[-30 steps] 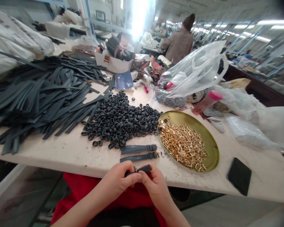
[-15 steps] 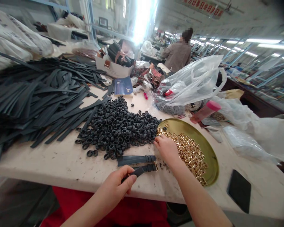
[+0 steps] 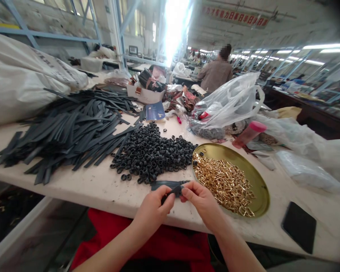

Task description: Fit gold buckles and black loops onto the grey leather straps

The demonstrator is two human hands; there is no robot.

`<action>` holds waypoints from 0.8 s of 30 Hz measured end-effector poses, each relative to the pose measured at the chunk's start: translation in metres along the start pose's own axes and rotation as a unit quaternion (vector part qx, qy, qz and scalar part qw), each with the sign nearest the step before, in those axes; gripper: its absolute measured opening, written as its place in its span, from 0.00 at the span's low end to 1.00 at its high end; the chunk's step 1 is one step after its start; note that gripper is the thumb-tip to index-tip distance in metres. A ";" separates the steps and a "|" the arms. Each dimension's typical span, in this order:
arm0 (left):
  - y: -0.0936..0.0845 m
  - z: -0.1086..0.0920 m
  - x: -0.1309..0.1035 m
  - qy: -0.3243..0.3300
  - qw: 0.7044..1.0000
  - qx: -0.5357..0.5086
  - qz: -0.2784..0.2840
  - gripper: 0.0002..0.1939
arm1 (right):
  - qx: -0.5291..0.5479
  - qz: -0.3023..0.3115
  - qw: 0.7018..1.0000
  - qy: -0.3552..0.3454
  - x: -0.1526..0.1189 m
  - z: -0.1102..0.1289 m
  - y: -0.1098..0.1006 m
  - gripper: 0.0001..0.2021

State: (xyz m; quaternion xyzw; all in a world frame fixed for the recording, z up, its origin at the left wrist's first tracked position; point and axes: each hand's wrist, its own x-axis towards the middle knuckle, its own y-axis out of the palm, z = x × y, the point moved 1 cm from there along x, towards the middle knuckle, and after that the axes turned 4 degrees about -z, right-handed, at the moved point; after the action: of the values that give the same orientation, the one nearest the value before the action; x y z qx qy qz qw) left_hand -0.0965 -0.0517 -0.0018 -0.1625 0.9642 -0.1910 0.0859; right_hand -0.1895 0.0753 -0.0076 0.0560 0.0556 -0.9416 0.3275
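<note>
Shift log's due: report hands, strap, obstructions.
Left hand gripping dark strap. Right hand at its end. Strap partly hidden by fingers. Round tray close beside right hand.

You have a narrow, dark gray watch strap (image 3: 175, 191) pinched in your left hand (image 3: 154, 206), slanting up toward its far end, which meets the fingertips of your right hand (image 3: 202, 198); your fingers cover much of it, so its ends are hard to read. Just beyond it, partly hidden from you, matching flat straps (image 3: 162, 184) lie crosswise on the pale table (image 3: 102, 189). Past those, small dark loops (image 3: 155, 155) sit heaped, and shiny gold buckles (image 3: 225, 185) fill much of the round, gold-toned tray (image 3: 260, 196).
</note>
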 end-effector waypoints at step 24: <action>-0.006 0.021 -0.036 -0.028 0.991 -0.119 0.061 0.09 | 0.232 0.024 0.969 0.083 -0.039 -0.024 0.040 0.14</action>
State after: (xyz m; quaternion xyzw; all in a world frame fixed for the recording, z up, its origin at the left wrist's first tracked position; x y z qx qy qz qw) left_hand -0.0564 -0.0520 -0.0147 -0.1173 0.9854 -0.0648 0.1045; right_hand -0.1325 0.0712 -0.0282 0.2100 -0.1385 -0.9125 0.3225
